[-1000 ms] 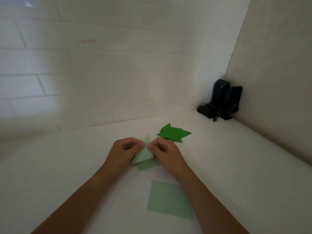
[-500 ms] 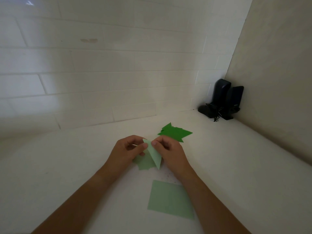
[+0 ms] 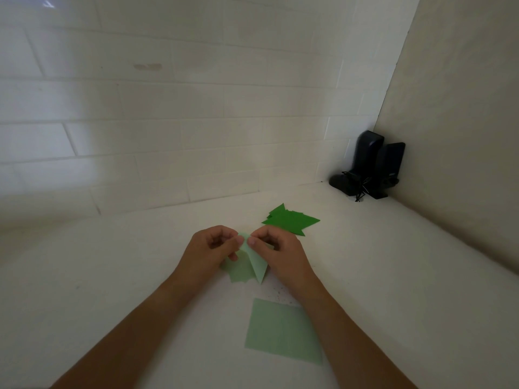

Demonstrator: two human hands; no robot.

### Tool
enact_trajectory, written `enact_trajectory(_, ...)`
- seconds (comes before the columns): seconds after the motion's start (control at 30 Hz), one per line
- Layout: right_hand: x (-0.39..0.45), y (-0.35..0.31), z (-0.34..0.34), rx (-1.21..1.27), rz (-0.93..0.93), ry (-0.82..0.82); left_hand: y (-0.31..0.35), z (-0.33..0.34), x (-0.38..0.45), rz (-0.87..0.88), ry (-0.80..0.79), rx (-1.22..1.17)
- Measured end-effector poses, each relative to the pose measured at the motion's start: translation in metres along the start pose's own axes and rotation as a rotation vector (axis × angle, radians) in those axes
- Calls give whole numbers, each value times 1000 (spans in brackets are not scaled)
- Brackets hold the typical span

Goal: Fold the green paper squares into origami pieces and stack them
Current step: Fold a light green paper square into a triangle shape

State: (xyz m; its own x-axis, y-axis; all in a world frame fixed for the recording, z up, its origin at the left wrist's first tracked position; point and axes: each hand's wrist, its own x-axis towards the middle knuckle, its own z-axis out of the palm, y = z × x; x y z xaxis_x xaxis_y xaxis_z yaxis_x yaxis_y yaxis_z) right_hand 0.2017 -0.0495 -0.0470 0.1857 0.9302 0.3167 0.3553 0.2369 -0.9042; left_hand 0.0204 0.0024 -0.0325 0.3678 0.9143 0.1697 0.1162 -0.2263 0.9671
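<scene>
Your left hand (image 3: 209,248) and right hand (image 3: 276,252) both pinch the pale green folded piece (image 3: 257,262) at its top, its point hanging toward you; the dark green stack (image 3: 290,220) lies just beyond your right hand.

White counter (image 3: 112,276) bears green papers (image 3: 283,332), black speakers (image 3: 373,167).

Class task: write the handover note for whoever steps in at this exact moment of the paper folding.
Left hand and right hand: both pinch the top of the pale green piece, which is partly folded and held above the counter.
Beneath it lie folded pale pieces.
Done: a dark green folded stack sits behind the hands.
Left: finish this fold, stack it, then fold the flat pale green square near the right forearm.
</scene>
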Motion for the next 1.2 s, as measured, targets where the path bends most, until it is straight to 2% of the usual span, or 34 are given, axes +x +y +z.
enact_trajectory(0.2, 0, 1, 1, 21, 7, -31, -2, -2, 1, 3, 27, -19)
enact_trajectory(1.2, -3, -8, -1, 72, 24, -121, 3, 0, -2, 15, -53, 3)
